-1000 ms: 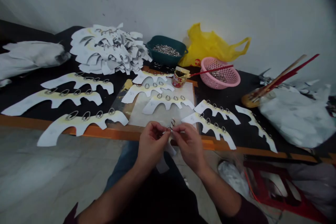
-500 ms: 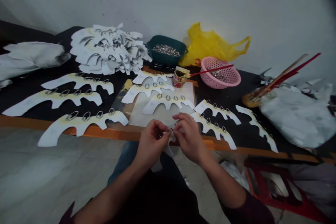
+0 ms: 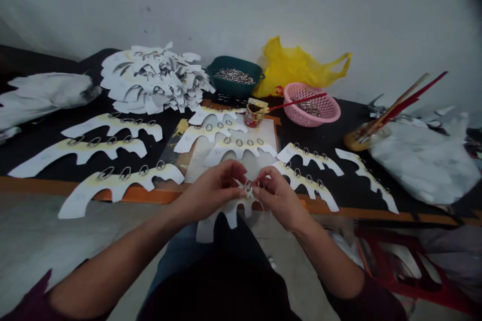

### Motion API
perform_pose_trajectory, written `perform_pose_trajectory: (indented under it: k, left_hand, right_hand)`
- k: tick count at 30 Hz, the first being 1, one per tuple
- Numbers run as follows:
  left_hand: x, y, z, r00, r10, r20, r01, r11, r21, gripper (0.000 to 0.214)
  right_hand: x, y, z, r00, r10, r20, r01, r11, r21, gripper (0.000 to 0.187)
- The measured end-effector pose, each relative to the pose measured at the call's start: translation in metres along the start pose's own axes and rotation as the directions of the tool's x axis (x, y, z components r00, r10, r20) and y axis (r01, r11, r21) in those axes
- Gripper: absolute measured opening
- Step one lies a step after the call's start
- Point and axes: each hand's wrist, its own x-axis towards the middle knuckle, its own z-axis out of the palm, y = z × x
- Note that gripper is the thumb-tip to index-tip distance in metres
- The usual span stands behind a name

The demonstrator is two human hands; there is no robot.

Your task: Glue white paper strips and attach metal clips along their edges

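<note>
"what have the hands got?"
"the left hand (image 3: 211,191) and right hand (image 3: 281,198) press their fingertips together, pinching a metal ring (image 3: 247,186) at the top edge of a white paper cutout (image 3: 226,221) that hangs just below the grip."
"and beyond them?"
"ringed cutouts (image 3: 237,152), then a green basket (image 3: 229,89) of rings (image 3: 234,76)."

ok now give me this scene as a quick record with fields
left hand: pinches a white paper cutout
right hand: fingers at a metal ring on the cutout
nearby: more ringed paper cutouts laid out on the table
rest: pile of paper cutouts, green basket of rings, pink basket, yellow plastic bag, small pot with a red brush
</note>
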Motion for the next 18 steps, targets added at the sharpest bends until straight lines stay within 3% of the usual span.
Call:
perform_pose_trajectory:
  k: [2,3,5,7,9,11,14,16,18]
  left_hand:
    - [0.005,0.006,-0.009,0.974,0.222,-0.036,-0.202,0.936,0.289,0.033]
    - [0.007,0.008,-0.012,0.925,0.374,-0.065,-0.305,0.835,0.457,0.033]
    - [0.008,0.007,-0.013,0.769,0.638,-0.028,-0.419,0.537,0.732,0.026]
    - [0.006,0.004,-0.011,0.662,0.738,0.128,-0.478,0.284,0.831,0.014]
    - [0.002,0.001,-0.006,0.655,0.709,0.263,-0.541,0.197,0.817,0.015]
    - [-0.003,0.000,0.001,0.698,0.675,0.238,-0.533,0.268,0.802,0.018]
    - [-0.008,0.002,0.012,0.794,0.608,0.012,-0.392,0.497,0.774,0.014]
    - [-0.009,0.002,0.020,0.821,0.560,-0.107,-0.314,0.601,0.735,0.013]
    - [-0.008,-0.001,0.028,0.816,0.549,-0.180,-0.272,0.640,0.718,0.013]
  right_hand:
    - [-0.001,-0.004,0.001,0.997,0.070,-0.038,-0.063,0.986,0.153,0.026]
    - [-0.002,-0.006,0.001,0.993,0.096,-0.065,-0.080,0.974,0.212,0.028]
    - [-0.002,-0.007,0.004,0.984,0.133,-0.122,-0.090,0.947,0.309,0.031]
    - [-0.003,-0.006,0.007,0.971,0.152,-0.185,-0.070,0.920,0.386,0.031]
    - [-0.005,-0.006,0.010,0.957,0.144,-0.251,-0.029,0.911,0.412,0.030]
    - [-0.008,-0.006,0.012,0.945,0.092,-0.315,0.022,0.940,0.341,0.026]
    - [-0.012,-0.007,0.013,0.905,-0.087,-0.416,0.122,0.991,0.058,0.018]
    - [-0.014,-0.005,0.014,0.860,-0.228,-0.456,0.171,0.972,-0.164,0.013]
    - [-0.015,-0.002,0.017,0.818,-0.340,-0.465,0.193,0.922,-0.335,0.009]
